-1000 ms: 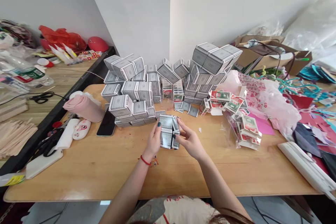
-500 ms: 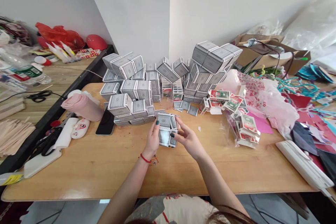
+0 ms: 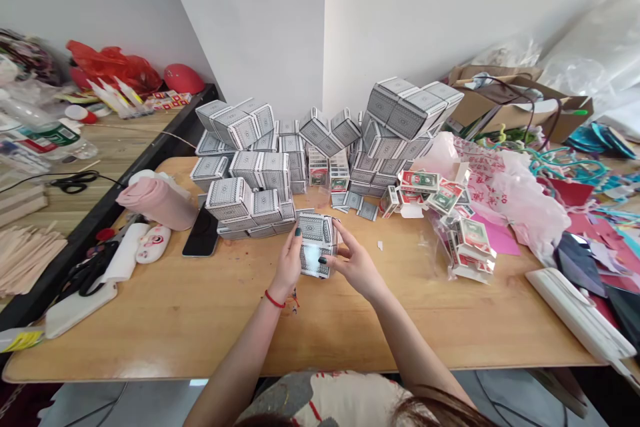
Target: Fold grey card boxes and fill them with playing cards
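Note:
I hold a small grey patterned carton just above the middle of the wooden table. My left hand grips its left side with the fingers curled round it. From the right, my right hand presses thumb and fingers against the carton's right side. The carton's flaps look nearly folded shut. Right behind it stands a big pile of the same grey cartons, and several flat grey blanks lie on the table beyond my fingers.
Red and green printed card packs spill from a clear bag at the right, by a pink plastic bag. A black phone, a pink roll and scissors lie left. A cardboard box stands back right.
The carton's loose panels have been folded in, so it now looks like a closed block. Both hands have shifted slightly forward and stayed on it.

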`<action>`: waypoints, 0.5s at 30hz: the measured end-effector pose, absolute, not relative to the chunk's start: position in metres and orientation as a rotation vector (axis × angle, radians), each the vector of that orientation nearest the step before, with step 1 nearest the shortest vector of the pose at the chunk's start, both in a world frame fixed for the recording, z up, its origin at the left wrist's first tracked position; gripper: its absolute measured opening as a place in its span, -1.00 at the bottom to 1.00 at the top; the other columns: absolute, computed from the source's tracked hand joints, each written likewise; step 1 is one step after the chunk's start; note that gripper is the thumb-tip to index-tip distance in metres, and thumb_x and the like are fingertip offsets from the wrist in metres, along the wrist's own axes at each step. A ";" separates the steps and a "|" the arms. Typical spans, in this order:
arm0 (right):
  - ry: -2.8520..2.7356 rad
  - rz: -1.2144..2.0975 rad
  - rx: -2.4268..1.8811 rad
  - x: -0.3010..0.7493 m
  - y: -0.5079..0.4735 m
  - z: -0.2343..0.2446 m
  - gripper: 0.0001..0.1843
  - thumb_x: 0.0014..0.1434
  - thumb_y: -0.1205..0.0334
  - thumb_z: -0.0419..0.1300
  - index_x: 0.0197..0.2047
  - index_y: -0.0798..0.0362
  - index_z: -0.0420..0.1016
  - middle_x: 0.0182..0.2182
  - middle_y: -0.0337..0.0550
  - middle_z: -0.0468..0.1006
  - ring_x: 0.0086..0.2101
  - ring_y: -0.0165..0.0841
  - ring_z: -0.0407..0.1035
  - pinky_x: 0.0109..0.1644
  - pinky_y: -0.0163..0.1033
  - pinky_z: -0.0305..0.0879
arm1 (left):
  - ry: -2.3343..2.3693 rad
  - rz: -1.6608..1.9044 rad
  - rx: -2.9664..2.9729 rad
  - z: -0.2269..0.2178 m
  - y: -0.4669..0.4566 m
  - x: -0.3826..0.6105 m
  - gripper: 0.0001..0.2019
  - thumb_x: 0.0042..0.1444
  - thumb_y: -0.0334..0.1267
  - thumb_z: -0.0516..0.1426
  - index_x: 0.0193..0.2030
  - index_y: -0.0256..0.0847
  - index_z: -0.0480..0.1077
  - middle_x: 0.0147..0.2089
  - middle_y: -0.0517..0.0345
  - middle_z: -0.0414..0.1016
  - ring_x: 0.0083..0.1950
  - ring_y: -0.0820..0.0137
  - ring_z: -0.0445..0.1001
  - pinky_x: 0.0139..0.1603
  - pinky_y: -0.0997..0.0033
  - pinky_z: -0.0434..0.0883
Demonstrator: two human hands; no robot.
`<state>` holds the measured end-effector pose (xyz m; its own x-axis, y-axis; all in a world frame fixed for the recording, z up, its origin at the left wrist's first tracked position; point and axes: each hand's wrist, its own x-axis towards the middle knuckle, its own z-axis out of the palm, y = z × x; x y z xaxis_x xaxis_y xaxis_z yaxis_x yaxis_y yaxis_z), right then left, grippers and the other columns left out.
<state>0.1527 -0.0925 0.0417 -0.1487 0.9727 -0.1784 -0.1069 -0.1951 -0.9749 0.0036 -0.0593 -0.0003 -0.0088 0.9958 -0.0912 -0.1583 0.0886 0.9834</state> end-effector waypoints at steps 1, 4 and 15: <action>-1.171 1.503 -1.216 0.156 -0.091 0.044 -0.21 -0.02 0.18 0.22 0.24 -0.10 -0.02 0.00 -0.12 0.39 -0.22 -0.36 0.41 -0.16 -0.21 0.39 | 1.148 1.217 1.017 -0.001 -0.059 0.002 -0.55 0.12 -0.06 -0.02 0.13 -0.15 0.22 0.18 0.07 0.26 0.21 0.29 0.20 0.22 0.24 0.13; -1.389 1.362 -1.401 0.170 -0.085 0.056 -0.41 0.06 0.13 0.13 0.18 -0.06 0.14 -0.10 -0.12 0.48 -0.32 -0.37 0.44 -0.23 -0.19 0.41 | 1.142 1.193 1.033 -0.004 -0.057 -0.003 -0.54 0.11 -0.05 -0.01 0.13 -0.15 0.23 0.18 0.06 0.26 0.22 0.29 0.18 0.23 0.24 0.12; -2.404 0.509 -1.525 0.179 -0.065 0.102 -0.38 0.02 0.19 0.18 0.16 0.03 0.15 0.08 0.01 0.31 -0.21 -0.30 0.42 -0.17 -0.20 0.34 | 1.167 1.143 1.218 0.009 -0.055 -0.008 -0.54 0.11 -0.08 0.01 0.15 -0.14 0.20 0.22 0.10 0.19 0.24 0.30 0.14 0.25 0.31 0.06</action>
<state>0.1794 -0.0648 0.1021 -0.4215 0.9065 0.0227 0.8194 0.3915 -0.4188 -0.0085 -0.0546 0.0086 0.0681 0.9974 -0.0254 -0.0042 0.0257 0.9997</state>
